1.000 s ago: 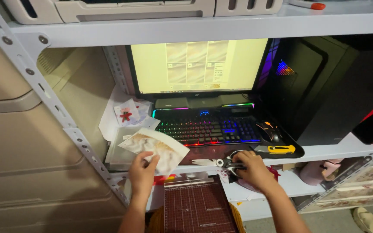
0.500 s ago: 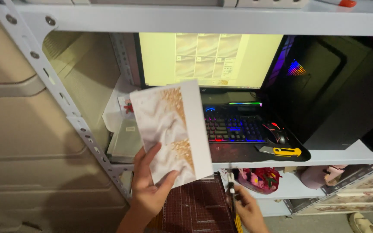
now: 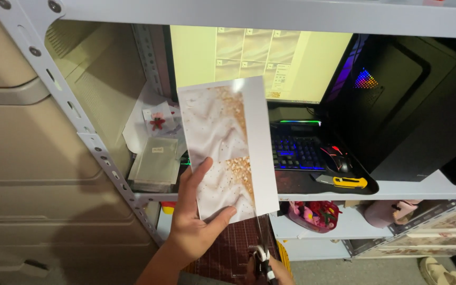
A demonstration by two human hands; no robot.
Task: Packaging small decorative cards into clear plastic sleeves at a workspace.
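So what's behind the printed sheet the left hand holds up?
Behind the printed sheet in the left hand: the lit keyboard and monitor, each partly visible. Their left portions are covered.

Pale grey perforated-steel shelving rack (image 3: 101, 153). Far on its shelf: glowing yellow-lit monitor (image 3: 259, 58), backlit blue keyboard (image 3: 296, 153). Right: black glossy computer tower (image 3: 412, 111). Left: beige drawer cabinet (image 3: 22, 158). Dim room, screen light only.

My left hand (image 3: 199, 224) holds up a shiny white card with gold sparkles (image 3: 228, 150) in the middle of the frame. At the bottom, my right hand (image 3: 278, 266) grips scissors (image 3: 262, 253) under the card. A glowing keyboard (image 3: 296, 152) sits behind.
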